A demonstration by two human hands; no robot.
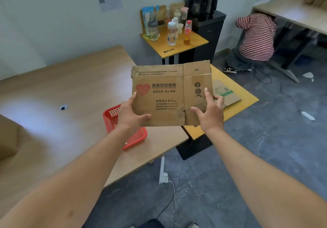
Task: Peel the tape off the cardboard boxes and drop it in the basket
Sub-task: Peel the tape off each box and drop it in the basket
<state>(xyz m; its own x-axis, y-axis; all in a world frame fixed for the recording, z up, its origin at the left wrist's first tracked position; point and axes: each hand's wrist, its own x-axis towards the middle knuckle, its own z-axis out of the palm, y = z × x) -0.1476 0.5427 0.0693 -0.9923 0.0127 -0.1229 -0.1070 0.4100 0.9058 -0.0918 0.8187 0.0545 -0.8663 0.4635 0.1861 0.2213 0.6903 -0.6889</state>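
Above the basket [113,119] — both hands [130,114] [210,114] grip flattened box [164,93].

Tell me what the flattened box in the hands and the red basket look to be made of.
Flattened box: brown cardboard, matte, going by its creased folds, frayed edges and printed ink. Red basket: probably moulded plastic, slightly glossy, with a regular lattice of small holes in its walls.

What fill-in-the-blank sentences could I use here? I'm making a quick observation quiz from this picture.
1. Both hands hold up a flattened ____ box.
2. The basket on the wooden table is ____ in colour.
3. The logo printed beside the left hand shows a ____ shape.
4. The right hand grips the box's lower ____ corner.

Missing words: cardboard; red; heart; right
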